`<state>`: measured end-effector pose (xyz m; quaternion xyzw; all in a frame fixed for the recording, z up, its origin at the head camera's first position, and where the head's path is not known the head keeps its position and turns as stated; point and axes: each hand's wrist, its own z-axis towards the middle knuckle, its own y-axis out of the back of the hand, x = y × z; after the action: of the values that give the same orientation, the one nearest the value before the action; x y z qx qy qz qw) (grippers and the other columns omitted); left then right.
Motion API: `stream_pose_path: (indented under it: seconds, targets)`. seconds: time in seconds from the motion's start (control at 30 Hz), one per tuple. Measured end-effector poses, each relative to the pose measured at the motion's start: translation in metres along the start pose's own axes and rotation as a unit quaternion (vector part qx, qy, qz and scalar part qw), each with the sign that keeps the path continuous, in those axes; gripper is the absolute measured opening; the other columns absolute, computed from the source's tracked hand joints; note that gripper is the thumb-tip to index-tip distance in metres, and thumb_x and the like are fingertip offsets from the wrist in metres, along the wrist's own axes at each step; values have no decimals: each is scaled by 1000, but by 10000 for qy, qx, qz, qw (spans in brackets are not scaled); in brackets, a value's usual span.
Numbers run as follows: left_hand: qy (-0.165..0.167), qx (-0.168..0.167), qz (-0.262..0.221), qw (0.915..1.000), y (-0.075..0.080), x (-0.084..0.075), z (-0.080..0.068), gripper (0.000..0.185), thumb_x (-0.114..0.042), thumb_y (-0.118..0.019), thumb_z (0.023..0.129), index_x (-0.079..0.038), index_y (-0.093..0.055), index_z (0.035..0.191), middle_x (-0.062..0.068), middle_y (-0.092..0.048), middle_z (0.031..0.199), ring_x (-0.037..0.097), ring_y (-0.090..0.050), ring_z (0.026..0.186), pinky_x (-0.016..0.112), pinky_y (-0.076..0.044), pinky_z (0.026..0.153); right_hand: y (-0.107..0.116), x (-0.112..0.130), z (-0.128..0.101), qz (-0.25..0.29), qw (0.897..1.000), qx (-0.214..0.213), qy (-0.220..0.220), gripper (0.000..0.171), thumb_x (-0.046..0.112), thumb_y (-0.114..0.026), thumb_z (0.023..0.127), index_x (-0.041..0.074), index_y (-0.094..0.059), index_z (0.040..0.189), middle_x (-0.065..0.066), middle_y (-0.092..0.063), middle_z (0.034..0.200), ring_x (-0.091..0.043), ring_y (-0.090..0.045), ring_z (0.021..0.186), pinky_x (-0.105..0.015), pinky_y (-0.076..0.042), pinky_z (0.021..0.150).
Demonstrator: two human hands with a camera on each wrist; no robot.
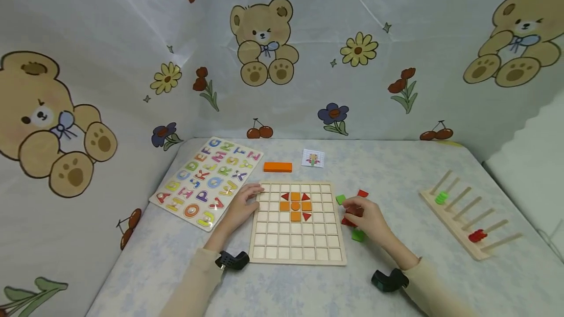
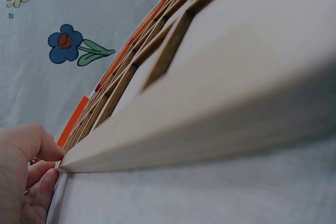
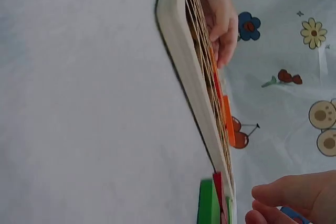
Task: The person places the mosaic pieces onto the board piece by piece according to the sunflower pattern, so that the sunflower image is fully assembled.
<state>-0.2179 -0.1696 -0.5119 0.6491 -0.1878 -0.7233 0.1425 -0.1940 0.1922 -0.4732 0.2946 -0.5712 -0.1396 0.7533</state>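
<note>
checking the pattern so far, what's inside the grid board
In the grid board: four orange squares around an orange circle, with three red triangles at the corners. Remaining cells look empty; left hand covers its left edge.

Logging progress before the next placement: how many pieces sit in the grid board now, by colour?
Orange pieces: 5
Red triangles: 3
Total in the grid board: 8

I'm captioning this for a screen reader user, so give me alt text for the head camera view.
A person's left hand rests on the left edge of a wooden grid board holding an orange and red tile pattern, while the right hand reaches among loose red and green tiles beside it. An alphabet puzzle lies to the left and a peg rack to the right.
</note>
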Motion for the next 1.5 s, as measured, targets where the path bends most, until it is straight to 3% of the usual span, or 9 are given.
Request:
stream_pose_path:
  seconds: [0.13,0.3,0.57,0.97,1.27,1.5]
  targets:
    - [79,-3,-1,10000,2,1,0,41,-2,-59,82,-14,-64,121,-1,-50,138,19,-45,132,38,-41,112,13,-11,-5,-268,9994,93,-204,27,-5,-67,80,0,-66,107,-13,-68,98,-21,-63,85,-18,-55,69]
    - [104,-1,-19,9999,4,2,0,41,-2,-59,82,-14,-64,121,-2,-50,138,17,-45,132,37,-41,112,17,-19,-9,-441,9985,310,-127,30,0,-72,77,1,-67,107,-10,-69,100,-20,-63,85,-20,-55,73]
    - [-51,0,-101,9999,3,1,-1,42,-1,-58,81,-10,-63,121,3,-50,138,22,-45,132,41,-41,112,8,-18,-2,-210,9994,161,-235,24,2,-68,82,0,-65,106,-9,-64,87,-9,-55,71,-18,-51,58]
    - [-89,-23,-13,10000,0,1,0,43,0,-59,79,-12,-65,120,3,-51,138,22,-47,130,41,-43,110,3,-26,11,-420,9990,109,41,27,-1,-69,81,0,-66,107,-12,-70,93,-11,-61,78,-17,-53,67]
    - [-5,13,-68,10000,2,-2,0,42,0,-58,80,-11,-64,120,2,-51,138,20,-46,131,39,-42,112,5,-28,12,-241,9997,102,-27,29,-2,-69,81,0,-65,109,-15,-69,97,-23,-63,84,-18,-53,68]
    - [-60,-44,13,10000,1,-1,1,42,0,-58,80,-10,-64,120,3,-52,137,21,-47,130,40,-43,110,4,-16,12,-68,10000,-25,-19,31,3,-72,80,0,-65,109,-15,-69,99,-19,-64,83,-19,-54,69]
